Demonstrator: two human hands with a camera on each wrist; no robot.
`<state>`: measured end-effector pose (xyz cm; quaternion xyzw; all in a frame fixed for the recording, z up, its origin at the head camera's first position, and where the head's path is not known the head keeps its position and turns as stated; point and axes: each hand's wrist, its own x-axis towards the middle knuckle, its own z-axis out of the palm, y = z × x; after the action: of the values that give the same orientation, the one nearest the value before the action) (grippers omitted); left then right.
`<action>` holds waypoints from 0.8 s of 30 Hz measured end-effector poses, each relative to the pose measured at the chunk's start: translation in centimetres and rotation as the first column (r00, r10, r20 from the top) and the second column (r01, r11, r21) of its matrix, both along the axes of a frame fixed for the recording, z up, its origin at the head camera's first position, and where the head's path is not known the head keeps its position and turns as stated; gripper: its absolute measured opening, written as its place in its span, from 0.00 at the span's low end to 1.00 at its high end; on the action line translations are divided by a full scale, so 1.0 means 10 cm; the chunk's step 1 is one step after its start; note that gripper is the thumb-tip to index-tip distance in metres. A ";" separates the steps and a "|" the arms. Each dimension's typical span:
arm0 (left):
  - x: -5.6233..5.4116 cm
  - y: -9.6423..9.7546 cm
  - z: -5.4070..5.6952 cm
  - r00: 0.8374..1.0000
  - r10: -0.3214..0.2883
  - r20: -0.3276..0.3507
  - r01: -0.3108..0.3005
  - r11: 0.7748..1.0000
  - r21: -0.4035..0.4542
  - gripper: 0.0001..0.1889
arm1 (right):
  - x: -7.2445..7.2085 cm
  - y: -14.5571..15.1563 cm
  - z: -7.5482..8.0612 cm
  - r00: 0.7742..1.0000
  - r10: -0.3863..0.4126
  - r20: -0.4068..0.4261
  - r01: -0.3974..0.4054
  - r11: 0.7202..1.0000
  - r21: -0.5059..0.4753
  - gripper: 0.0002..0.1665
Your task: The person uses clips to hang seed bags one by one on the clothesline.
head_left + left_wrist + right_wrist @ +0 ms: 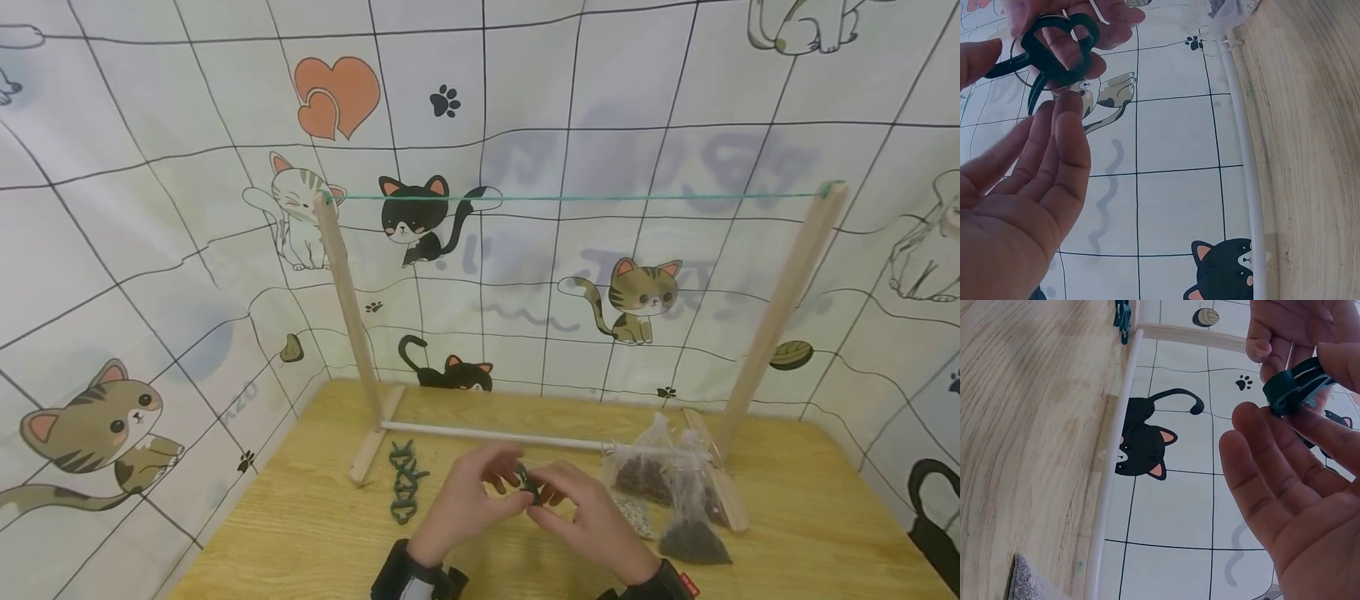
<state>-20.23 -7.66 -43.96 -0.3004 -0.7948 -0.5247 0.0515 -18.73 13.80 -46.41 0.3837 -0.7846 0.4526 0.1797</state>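
Observation:
A dark green plastic plant clip (1088, 37) with a looped jaw and two lever ends is held in front of me, above the table. My left hand (476, 492) pinches it; its thumb and fingers are at the two levers in the left wrist view. From the other side my right hand (588, 512) grips the same clip, thumb and forefinger against it in the right wrist view. Several similar green clips (405, 483) lie in a column on the table, left of my hands. Fingers partly hide the held clip in the head view.
A wooden frame stands behind, with a left post (348, 308), a right post (783, 317), a green string (585, 198) across the top and a white rod (495, 435) low down. Mesh-topped bags (693, 537) and a speckled packet (636, 517) sit at right on the table (300, 533).

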 end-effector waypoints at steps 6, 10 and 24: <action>-0.02 -0.04 -0.01 1.000 0.007 -0.002 -0.007 1.000 -0.008 0.17 | -0.02 0.06 -0.02 0.998 -0.021 0.067 0.017 0.998 0.067 0.24; -0.03 -0.08 0.00 0.998 0.055 -0.016 -0.055 0.998 0.006 0.18 | -0.08 0.25 -0.02 0.976 -0.158 0.147 0.130 0.974 0.184 0.24; -0.06 -0.21 0.07 0.995 0.102 -0.021 -0.102 0.994 0.034 0.18 | -0.24 0.80 -0.09 0.795 -0.530 0.297 0.333 0.789 0.517 0.17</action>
<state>-20.84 -9.77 -43.29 -0.2643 -0.7998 -0.5311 0.0920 -21.17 21.79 -47.35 0.1108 -0.9531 0.2814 0.0135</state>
